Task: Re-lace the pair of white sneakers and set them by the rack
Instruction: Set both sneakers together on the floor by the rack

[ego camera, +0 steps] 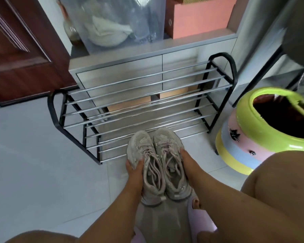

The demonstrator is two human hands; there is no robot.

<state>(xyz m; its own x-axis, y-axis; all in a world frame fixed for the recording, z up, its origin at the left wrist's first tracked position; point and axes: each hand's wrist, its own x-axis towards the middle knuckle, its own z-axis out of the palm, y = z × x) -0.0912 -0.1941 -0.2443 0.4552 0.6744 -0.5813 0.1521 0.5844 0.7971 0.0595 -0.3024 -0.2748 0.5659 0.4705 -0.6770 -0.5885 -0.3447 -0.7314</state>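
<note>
Two white laced sneakers sit side by side, toes pointing at the rack. My left hand (134, 170) grips the outer side of the left sneaker (144, 155), thumb over its upper. My right hand (189, 165) holds the outer side of the right sneaker (170, 155), fingers along its flank. The black shoe rack (139, 102) with chrome bars stands just beyond the toes; the toes overlap its front lower bar in view. Whether the shoes rest on the floor or are lifted I cannot tell.
A green, pink and blue round stool (263, 137) stands right of the rack. A grey cabinet (147, 67) with a clear bag and a pink box is behind it. A brown door (21, 50) is at the left. My knee and a pink slipper (200, 216) are below.
</note>
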